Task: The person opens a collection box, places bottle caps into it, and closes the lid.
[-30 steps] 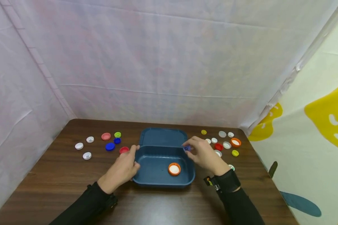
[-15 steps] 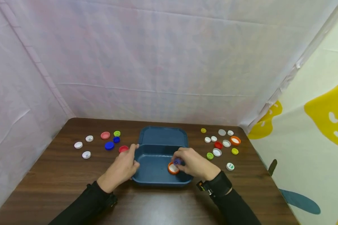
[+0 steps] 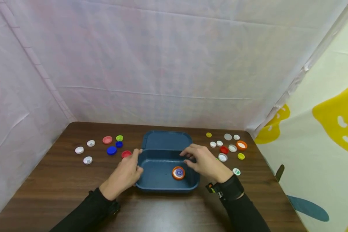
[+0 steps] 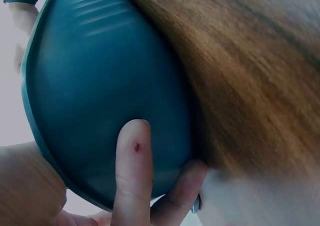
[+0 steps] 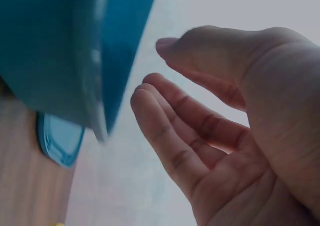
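Observation:
A dark blue lidded box (image 3: pixel 156 186) stands on the table with its lid folded back. My left hand (image 3: pixel 123 175) grips its left end, and in the left wrist view the fingers (image 4: pixel 134 171) lie along the outer wall. Inside, toward the right, an orange-rimmed bottle cap (image 3: pixel 174 177) lies with a purple cap (image 3: pixel 179 172) in it. My right hand (image 3: pixel 204 161) hovers over the box's right rim, its fingers relaxed. Nothing shows between thumb and fingers (image 5: pixel 160 128) in the right wrist view.
Several caps lie left of the box, including a blue cap (image 3: pixel 111 150), a pink cap (image 3: pixel 107 140) and a white cap (image 3: pixel 79 150). More lie on the right, among them a red cap (image 3: pixel 224 149) and a yellow cap (image 3: pixel 241 156). The flat lid (image 3: pixel 166 140) extends behind the box.
My right hand carried the purple cap from the box's right rim inward, let it go on the orange-rimmed cap, and drew back up and right. The left hand kept its hold.

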Action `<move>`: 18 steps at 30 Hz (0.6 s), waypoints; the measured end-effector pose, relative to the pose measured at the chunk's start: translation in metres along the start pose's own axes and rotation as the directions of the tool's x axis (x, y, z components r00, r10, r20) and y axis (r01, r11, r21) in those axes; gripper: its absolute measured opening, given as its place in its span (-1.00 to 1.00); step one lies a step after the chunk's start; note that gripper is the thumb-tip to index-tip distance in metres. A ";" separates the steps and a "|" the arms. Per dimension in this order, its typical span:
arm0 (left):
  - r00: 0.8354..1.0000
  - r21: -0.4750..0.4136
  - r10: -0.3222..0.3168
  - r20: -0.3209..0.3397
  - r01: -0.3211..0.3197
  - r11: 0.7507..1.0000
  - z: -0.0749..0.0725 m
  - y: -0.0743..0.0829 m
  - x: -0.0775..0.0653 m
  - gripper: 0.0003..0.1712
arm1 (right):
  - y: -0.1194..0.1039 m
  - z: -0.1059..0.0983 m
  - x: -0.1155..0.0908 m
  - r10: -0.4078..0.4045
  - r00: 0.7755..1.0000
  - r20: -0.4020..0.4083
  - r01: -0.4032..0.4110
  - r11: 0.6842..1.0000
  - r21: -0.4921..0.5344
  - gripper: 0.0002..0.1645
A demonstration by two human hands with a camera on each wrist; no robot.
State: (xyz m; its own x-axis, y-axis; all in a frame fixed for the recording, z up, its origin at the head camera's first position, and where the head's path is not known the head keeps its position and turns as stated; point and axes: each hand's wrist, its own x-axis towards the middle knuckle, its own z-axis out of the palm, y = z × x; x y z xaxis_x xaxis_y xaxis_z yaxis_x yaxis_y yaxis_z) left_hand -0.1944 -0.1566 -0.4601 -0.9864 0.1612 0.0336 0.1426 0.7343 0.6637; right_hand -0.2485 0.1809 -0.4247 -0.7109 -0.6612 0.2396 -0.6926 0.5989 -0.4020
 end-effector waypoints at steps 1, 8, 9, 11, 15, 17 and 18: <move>1.000 0.000 0.001 -0.001 -0.001 1.000 0.000 0.000 -0.001 -0.23 | 0.001 -0.003 -0.001 0.008 1.000 -0.024 -0.008 1.000 -0.007 -0.68; 1.000 0.009 -0.002 -0.006 0.002 1.000 0.000 0.000 0.000 -0.22 | 0.017 -0.023 -0.008 0.114 0.989 -0.098 -0.115 0.993 -0.007 -0.66; 1.000 0.009 -0.008 -0.002 0.008 1.000 0.000 0.000 0.000 -0.22 | 0.021 -0.025 -0.009 0.124 0.986 -0.108 -0.126 0.992 -0.010 -0.66; 1.000 0.007 -0.015 0.005 0.015 1.000 0.001 0.000 0.000 -0.22 | 0.029 -0.028 -0.012 0.139 0.982 -0.130 -0.144 0.989 -0.025 -0.66; 1.000 0.003 -0.029 0.010 0.029 1.000 0.001 0.000 0.000 -0.22 | 0.046 -0.033 -0.018 0.168 0.970 -0.174 -0.183 0.980 -0.074 -0.64; 1.000 0.005 -0.029 0.009 0.029 1.000 0.001 0.000 0.001 -0.21 | 0.055 -0.034 -0.021 0.200 0.963 -0.183 -0.218 0.972 -0.084 -0.64; 1.000 0.007 -0.029 0.008 0.029 1.000 0.001 0.000 0.001 -0.21 | 0.060 -0.035 -0.023 0.217 0.959 -0.184 -0.236 0.968 -0.089 -0.63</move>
State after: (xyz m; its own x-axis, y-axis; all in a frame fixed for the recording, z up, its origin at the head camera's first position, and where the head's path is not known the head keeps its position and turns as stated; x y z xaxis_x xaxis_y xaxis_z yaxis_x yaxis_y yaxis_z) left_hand -0.1955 -0.1558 -0.4614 -0.9894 0.1450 0.0077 0.1141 0.7431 0.6594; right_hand -0.2781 0.2475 -0.4234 -0.8545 -0.4207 0.3048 -0.5130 0.7759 -0.3673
